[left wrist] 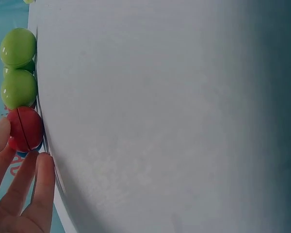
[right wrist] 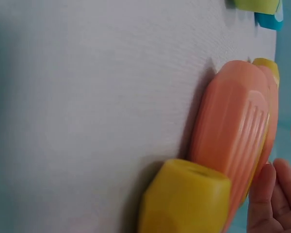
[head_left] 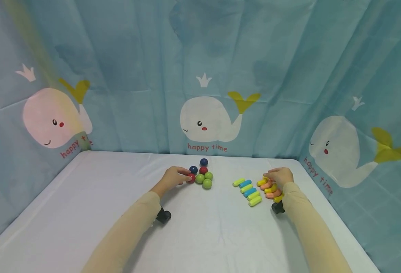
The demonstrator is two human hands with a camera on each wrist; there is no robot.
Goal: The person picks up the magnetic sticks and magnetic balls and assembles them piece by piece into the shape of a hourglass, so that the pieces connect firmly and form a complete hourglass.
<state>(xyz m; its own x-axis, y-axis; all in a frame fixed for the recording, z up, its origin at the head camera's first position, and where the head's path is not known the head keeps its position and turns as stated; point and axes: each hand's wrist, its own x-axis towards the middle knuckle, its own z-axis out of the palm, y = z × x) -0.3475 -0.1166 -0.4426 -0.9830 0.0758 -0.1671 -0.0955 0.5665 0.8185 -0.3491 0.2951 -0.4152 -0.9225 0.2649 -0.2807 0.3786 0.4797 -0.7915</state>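
One red ball (left wrist: 26,127) is pinched by the left hand (head_left: 172,178); the partly hidden right hand's (head_left: 283,176) hold is unclear.

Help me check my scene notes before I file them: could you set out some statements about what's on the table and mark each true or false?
1. The left hand touches a red ball. True.
2. The green balls number five. False: there are three.
3. The right hand is at the dark blue balls. False: it is at the yellow and orange pieces.
4. The blue and yellow-green cylinders lie between the balls and the yellow and orange pieces. True.
5. The ball farthest from the person is green. False: it is dark blue.
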